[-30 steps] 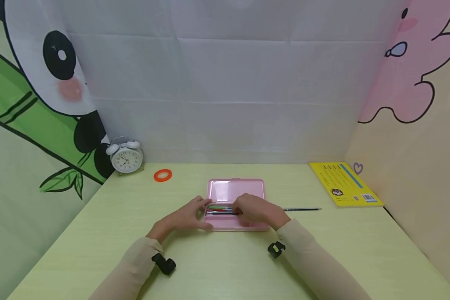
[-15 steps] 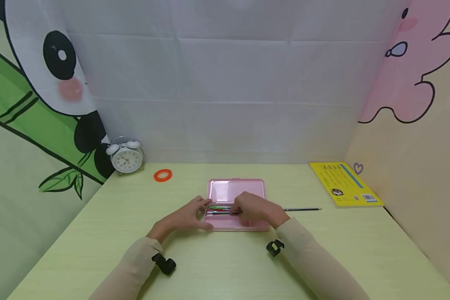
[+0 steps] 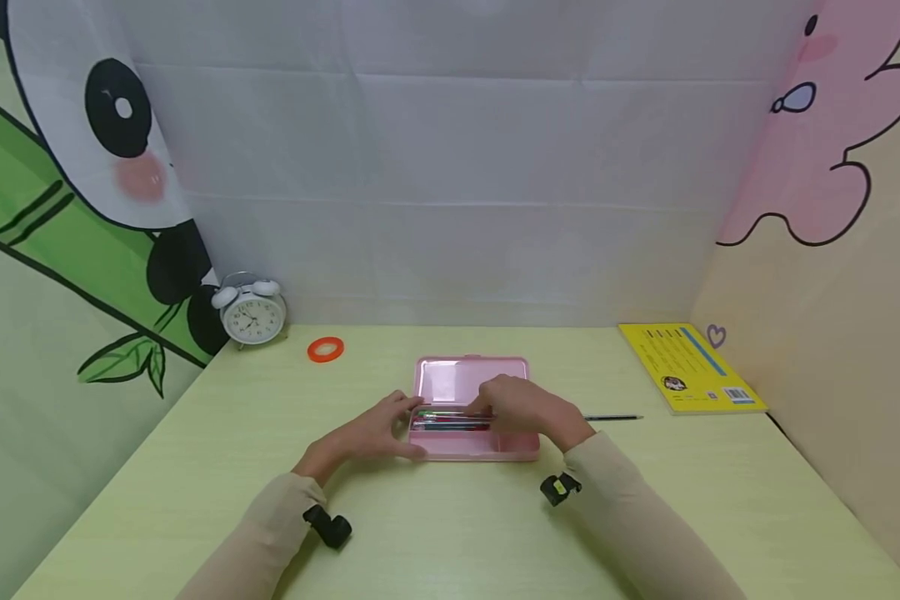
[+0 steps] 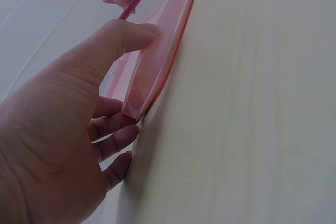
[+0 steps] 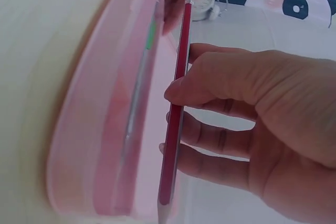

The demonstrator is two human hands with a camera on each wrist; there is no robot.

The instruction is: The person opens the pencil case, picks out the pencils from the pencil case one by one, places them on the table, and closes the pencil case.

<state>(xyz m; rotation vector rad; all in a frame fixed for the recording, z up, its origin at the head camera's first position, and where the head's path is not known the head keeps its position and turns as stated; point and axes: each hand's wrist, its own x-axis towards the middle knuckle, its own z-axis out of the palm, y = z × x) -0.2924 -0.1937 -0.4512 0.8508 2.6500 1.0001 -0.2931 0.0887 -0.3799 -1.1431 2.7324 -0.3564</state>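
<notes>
A pink pencil case point(image 3: 457, 450) lies on the table with its lid raised, several pencils point(image 3: 450, 423) along its inside. My left hand point(image 3: 375, 429) holds the case's left end, its thumb on the near edge and its fingers round the corner, as the left wrist view shows. Over the case, my right hand point(image 3: 528, 408) pinches a red pencil point(image 5: 178, 77) between thumb and fingers. In the right wrist view that pencil is just above the case's opening. A dark pencil point(image 3: 613, 417) lies on the table right of the case, partly hidden behind my right wrist.
A white alarm clock point(image 3: 253, 321) stands at the back left, with an orange ring point(image 3: 326, 349) lying beside it. A yellow book point(image 3: 690, 367) lies flat at the back right against the side wall. A pale curtain point(image 3: 450, 167) hangs behind the table.
My right hand has shifted a little right and up from inside the case, uncovering more of the pencils there. The left hand has stayed in place.
</notes>
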